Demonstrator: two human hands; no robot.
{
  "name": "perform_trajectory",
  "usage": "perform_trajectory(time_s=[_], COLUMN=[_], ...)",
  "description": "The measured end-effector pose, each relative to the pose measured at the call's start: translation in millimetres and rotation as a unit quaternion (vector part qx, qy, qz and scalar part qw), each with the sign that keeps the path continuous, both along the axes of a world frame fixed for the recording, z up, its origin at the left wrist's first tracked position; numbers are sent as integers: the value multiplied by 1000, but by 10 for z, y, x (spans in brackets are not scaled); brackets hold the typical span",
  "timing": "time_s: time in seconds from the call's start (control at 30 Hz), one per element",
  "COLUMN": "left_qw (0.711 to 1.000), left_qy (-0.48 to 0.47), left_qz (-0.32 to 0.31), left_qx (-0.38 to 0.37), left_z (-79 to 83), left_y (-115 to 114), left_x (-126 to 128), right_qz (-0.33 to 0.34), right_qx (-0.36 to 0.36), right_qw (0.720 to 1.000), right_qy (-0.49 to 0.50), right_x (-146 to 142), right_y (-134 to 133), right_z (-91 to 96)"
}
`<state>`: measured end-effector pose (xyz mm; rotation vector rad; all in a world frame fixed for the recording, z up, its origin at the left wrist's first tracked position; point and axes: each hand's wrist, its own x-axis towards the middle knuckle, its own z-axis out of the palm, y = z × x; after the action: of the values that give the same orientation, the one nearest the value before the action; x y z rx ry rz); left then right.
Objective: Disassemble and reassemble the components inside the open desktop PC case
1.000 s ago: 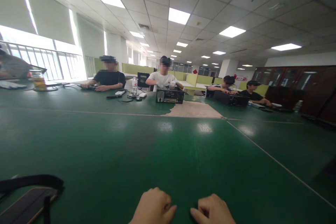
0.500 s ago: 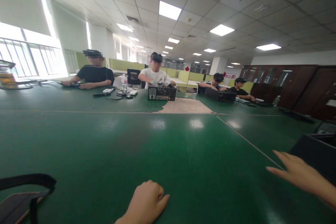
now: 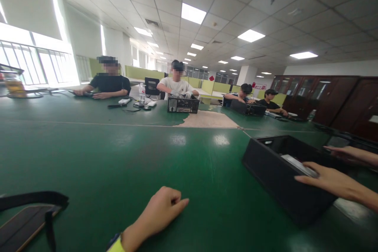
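My left hand [image 3: 161,208] rests on the green table [image 3: 118,157] at the bottom middle, fingers loosely curled, holding nothing. My right hand [image 3: 325,181] reaches in from the right and lies over the near top edge of an open black computer case [image 3: 274,177], which stands on the table at the right. Just beyond, on the case's far side, another person's hand [image 3: 345,153] comes in from the right edge.
A dark phone-like slab with a black strap [image 3: 26,220] lies at the bottom left. Across the table sit several people; one works at another open computer case [image 3: 183,105]. A worn bare patch [image 3: 209,120] marks the tabletop.
My right hand left its place beside the left hand and swung out to the right. The black case has come into view at the right, now under that hand.
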<state>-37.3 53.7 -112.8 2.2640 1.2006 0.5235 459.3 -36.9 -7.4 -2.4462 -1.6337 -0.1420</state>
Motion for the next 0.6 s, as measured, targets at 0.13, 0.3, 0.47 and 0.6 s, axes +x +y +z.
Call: perform_trajectory(time_s=[0.13, 0.3, 0.47, 0.6], left_qw=[994, 980, 936, 892], left_qy=[-100, -20, 307, 377], left_qz=[-11, -78, -152, -234], left_qx=[53, 181, 82, -88], left_z=[816, 1867, 1687, 1184], left_y=[109, 278, 511, 665], left_x=[24, 514, 1094, 1149], right_qz=[195, 264, 296, 342], right_qx=[-108, -59, -147, -254], right_qw=[958, 945, 944, 903], right_qy=[180, 183, 10, -56], right_x=[-1138, -1946, -2357, -2478], right_y=[85, 637, 1002, 943], right_z=[240, 334, -82, -230])
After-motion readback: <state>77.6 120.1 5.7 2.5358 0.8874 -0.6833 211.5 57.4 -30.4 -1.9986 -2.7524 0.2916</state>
